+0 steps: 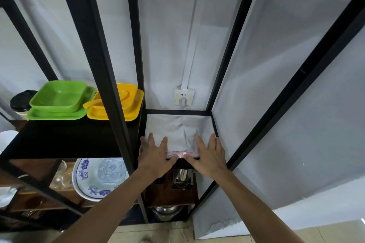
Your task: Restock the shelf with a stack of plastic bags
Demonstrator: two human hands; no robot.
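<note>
To the far left of the stack of plastic bags, on the neighbouring black board, stand green square dishes and then yellow dishes with a yellow spoon. The stack itself lies flat on the narrow shelf of the black metal frame, below the wall socket. The left hand rests palm down on the left front part of the stack, fingers spread and flat. The right hand lies the same way on the right front part, fingers also spread, not pinching anything. A pink strip shows at the front edge of the stack, between the two thumbs. I judge the task nearly finished: the bags are already on the shelf, and only some pressing or straightening and taking the hands away seems left.
</note>
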